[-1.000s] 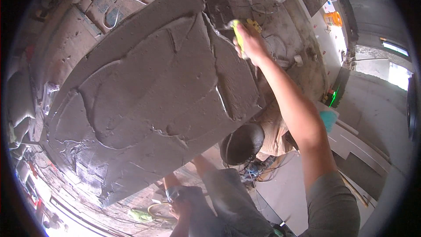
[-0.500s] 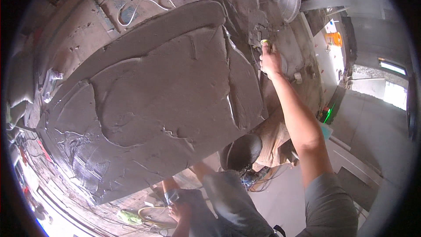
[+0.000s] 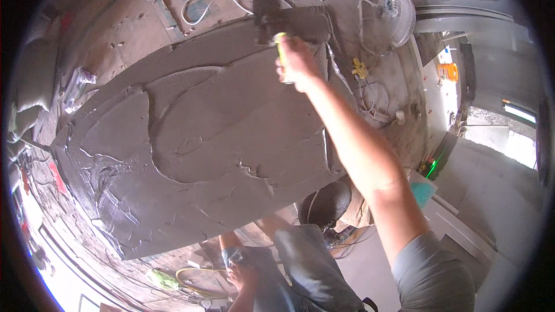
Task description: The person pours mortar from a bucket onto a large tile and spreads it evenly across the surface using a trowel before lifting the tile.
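Note:
A large slab coated in wet grey mortar (image 3: 231, 110) lies in front of me, with ridges and swirls over its surface. My right hand (image 3: 298, 65) is closed around the yellow handle of a trowel (image 3: 269, 20). The trowel's flat dark blade overlaps the slab's far edge; I cannot tell whether it presses on the mortar. Low in the view, my left hand (image 3: 241, 274) rests against my leg by the hem of the shorts, fingers loosely extended with nothing seen in them.
A dark round bucket (image 3: 325, 203) stands at the slab's near right edge beside a brown paper bag (image 3: 355, 214). A white fan (image 3: 398, 17) stands at the far right. White cable (image 3: 193, 21) loops over the floor behind the slab. An orange bucket (image 3: 447, 72) sits farther right.
My right hand has swung left with the trowel, from beyond the slab's right side to over its far edge. The view has shifted slightly. My left hand stays by my leg.

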The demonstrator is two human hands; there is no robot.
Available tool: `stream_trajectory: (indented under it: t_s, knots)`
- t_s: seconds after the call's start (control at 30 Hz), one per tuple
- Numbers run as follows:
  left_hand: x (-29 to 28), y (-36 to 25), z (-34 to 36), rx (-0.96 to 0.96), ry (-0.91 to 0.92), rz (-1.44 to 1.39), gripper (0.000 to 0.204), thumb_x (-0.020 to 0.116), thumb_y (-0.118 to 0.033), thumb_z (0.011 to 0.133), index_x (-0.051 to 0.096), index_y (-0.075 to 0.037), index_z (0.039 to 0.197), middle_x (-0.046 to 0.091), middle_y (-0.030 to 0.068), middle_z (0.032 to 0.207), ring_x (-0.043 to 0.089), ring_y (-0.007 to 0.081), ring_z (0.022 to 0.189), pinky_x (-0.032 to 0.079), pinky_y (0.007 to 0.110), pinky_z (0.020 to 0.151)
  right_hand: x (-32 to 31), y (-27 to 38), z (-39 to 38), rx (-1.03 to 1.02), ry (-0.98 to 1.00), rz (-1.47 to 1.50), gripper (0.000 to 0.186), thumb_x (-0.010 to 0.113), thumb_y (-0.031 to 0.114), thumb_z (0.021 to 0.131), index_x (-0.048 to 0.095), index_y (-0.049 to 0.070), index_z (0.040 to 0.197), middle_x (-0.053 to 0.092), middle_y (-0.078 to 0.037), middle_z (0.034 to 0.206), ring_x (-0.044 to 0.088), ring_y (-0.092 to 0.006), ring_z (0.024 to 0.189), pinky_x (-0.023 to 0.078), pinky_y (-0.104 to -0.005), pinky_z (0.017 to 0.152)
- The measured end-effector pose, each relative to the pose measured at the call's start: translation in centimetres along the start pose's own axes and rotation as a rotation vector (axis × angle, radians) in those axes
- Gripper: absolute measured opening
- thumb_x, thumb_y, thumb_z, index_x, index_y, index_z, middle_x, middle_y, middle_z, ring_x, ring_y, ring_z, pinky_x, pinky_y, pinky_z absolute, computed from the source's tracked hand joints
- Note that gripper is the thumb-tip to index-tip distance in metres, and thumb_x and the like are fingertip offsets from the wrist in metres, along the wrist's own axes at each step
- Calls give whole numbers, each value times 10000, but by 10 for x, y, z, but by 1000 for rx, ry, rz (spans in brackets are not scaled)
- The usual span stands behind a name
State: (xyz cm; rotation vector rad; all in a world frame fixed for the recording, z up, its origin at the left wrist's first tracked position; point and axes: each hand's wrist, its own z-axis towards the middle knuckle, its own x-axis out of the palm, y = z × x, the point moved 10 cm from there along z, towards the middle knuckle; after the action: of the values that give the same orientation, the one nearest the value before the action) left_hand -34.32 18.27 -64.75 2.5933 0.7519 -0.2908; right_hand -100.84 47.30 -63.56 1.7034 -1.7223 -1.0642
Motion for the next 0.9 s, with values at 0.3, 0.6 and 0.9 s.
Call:
stream_trajectory:
  t_s: [0.3,0.6,0.9]
  knots:
    - [-13,5,1,68,-98,-2,771,600,-419,881,361,-1,1482,567,239,1287,587,369,1188,436,495,1008,214,59,-29,-189,318,-291,497,424,447,1046,542,-32,1109,666,-170,712,679,-287,563,559,-420,495]
    - [-7,18,9,41,-39,-20,762,577,-437,891,363,-3,1479,560,232,1310,572,356,1216,437,490,1011,248,27,-86,-468,379,-802,588,461,508,1022,549,-14,1276,704,-214,935,693,-359,834,555,-483,757]
    - [-21,14,1,73,-5,-112,801,591,-389,843,345,18,1488,505,244,1337,529,366,1234,398,477,1035,21,53,48,-78,-100,-439,435,541,513,1005,546,99,1141,548,7,657,498,-101,460,395,-275,368]
